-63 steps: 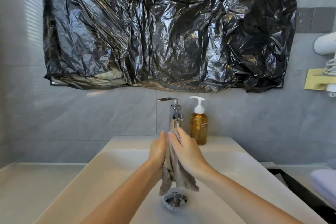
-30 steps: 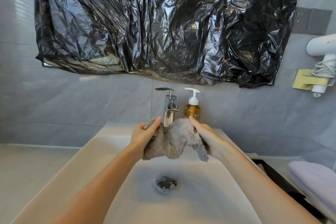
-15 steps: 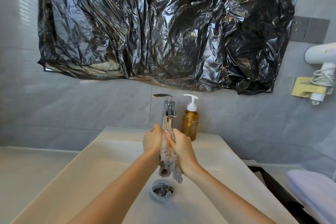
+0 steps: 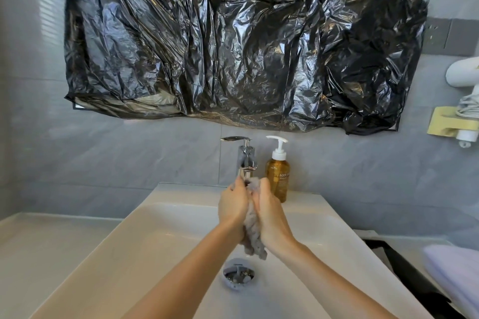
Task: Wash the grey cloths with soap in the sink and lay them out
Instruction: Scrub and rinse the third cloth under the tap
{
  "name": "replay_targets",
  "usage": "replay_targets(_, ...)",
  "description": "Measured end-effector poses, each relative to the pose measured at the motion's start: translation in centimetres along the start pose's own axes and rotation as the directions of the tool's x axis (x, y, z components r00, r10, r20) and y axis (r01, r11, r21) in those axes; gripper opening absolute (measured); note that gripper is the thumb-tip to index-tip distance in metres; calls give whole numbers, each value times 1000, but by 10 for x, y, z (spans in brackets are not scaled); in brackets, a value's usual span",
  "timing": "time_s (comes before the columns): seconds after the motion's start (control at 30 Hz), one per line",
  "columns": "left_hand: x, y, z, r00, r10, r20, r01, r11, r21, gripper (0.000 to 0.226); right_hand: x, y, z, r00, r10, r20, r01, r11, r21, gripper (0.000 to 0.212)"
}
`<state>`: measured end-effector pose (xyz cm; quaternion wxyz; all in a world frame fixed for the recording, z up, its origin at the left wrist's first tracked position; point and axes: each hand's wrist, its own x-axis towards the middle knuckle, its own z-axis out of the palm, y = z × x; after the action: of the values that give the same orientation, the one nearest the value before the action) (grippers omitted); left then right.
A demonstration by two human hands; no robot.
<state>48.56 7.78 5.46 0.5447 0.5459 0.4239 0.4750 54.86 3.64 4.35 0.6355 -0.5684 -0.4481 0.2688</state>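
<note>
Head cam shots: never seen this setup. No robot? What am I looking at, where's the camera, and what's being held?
No machine here: a person works with bare hands, and the only camera sits on their head, looking forward and down, so both forearms enter from the bottom edge. The left hand and right hand grip one bunched grey cloth between them, its end hanging above the drain. They are over the white sink, just below the chrome tap; whether water runs I cannot tell. An amber pump bottle stands on the rim right of the tap. A crumpled black plastic sheet covers the wall above. A folded pale cloth lies at the far right.
</note>
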Motion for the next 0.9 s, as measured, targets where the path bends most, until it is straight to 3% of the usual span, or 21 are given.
replay_targets(0.07, 3, 5, -4, 999, 23, -28, -24, 999, -26, 42, -7, -4, 6, 997, -73, -17, 72, 997, -19, 33)
replay_targets(0.17, -14, -9, 1, 992, 4, 125, -1, 1000, -24, 36, 8, -3, -1, 997, -23, -73, 31, 992, 119, 46)
replay_targets(0.23, -15, -11, 2, 988, -10, 155, 15, 1000, -28, 35, 7, 3, 0, 1000, -15, -24, 17, 995, 100, 50)
replay_targets(0.37, 4, 6, -12, 998, -45, -39, 40, 992, -116, 39, -8, 2, 12, 990, -51, 133, 61, 996, -70, 55)
replay_targets(0.47, -13, -5, -7, 992, -37, 117, 43, 998, -48, 41, -1, -10, 1, 999, -34, 38, 32, 998, 58, 54)
replay_targets(0.53, -19, -4, -5, 985, -30, 171, 37, 999, -34, 39, 1, -4, -1, 999, -33, 38, 31, 998, 49, 58)
replay_targets(0.67, 1, 9, -17, 998, -19, -68, 14, 997, -72, 41, -14, 5, 11, 993, -40, 111, 39, 999, 17, 45)
replay_targets(0.8, -15, -7, -7, 989, -72, 126, 79, 995, -58, 40, 0, -6, 6, 1000, 8, -2, -8, 992, 124, 50)
replay_targets(0.9, -5, 3, -11, 998, -50, 32, 53, 992, -115, 41, -9, -1, 15, 997, -9, 78, 5, 999, 43, 56)
